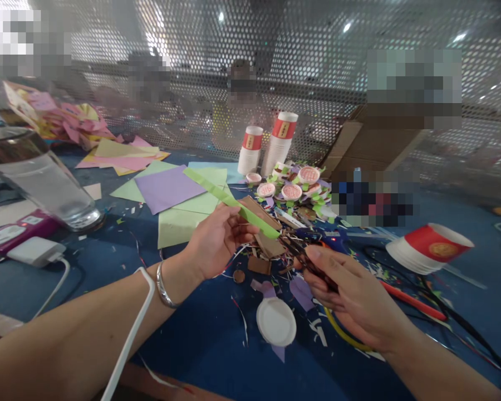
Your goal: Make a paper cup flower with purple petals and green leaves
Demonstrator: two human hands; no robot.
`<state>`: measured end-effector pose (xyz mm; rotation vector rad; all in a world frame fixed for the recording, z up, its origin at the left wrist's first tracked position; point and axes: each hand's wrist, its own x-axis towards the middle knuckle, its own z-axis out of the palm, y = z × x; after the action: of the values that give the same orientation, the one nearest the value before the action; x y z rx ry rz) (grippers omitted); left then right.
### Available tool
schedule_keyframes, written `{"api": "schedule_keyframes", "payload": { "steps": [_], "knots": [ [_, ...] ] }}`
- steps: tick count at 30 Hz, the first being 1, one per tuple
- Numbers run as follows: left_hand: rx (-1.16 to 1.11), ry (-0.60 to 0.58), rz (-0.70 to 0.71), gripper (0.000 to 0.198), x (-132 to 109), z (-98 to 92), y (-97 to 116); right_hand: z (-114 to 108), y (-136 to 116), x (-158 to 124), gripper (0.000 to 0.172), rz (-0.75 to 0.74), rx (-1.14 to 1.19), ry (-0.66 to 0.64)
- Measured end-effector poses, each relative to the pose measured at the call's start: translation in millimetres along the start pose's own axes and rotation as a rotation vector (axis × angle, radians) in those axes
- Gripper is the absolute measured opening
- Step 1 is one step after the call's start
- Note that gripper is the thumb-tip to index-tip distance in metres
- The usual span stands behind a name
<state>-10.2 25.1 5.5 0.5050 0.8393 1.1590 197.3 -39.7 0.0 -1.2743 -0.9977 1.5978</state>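
My left hand (217,239) pinches a folded light-green paper strip (259,221) between thumb and fingers, holding it slanted above the table. My right hand (346,289) is closed around dark scissors (300,255), whose tips point at the strip's lower right end. Whether the blades touch the paper I cannot tell. Below the hands lies a white paper disc (276,322) with purple paper tabs (267,288) sticking out. Cardboard pieces (259,265) and paper scraps lie beneath the strip. A purple sheet (169,188) rests on green sheets (177,227) left of the strip.
Stacked paper cups (279,145) and printed discs (292,192) stand at the back. One red-and-white cup stack (428,248) lies tilted at right, near a black cable (455,314). A blue glue gun (329,236) lies behind my right hand. At left are a glass jar (45,178) and a power strip (20,231).
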Motion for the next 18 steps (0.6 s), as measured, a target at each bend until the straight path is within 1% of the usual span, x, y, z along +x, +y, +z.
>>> {"api": "schedule_keyframes", "payload": {
  "steps": [4, 11, 18],
  "knots": [
    [0.012, 0.004, -0.011, 0.014, -0.4, 1.4, -0.1, -0.7, 0.5, -1.6, 0.056, 0.002, 0.014, 0.002],
    [0.02, -0.031, 0.0, 0.015, 0.1, 0.8, -0.7, -1.0, 0.6, -1.2, 0.055, -0.002, 0.036, -0.001],
    [-0.018, 0.002, -0.027, 0.019, -0.2, 2.2, 1.5, -1.5, 0.9, -1.3, 0.055, 0.005, 0.039, 0.0]
  ]
}}
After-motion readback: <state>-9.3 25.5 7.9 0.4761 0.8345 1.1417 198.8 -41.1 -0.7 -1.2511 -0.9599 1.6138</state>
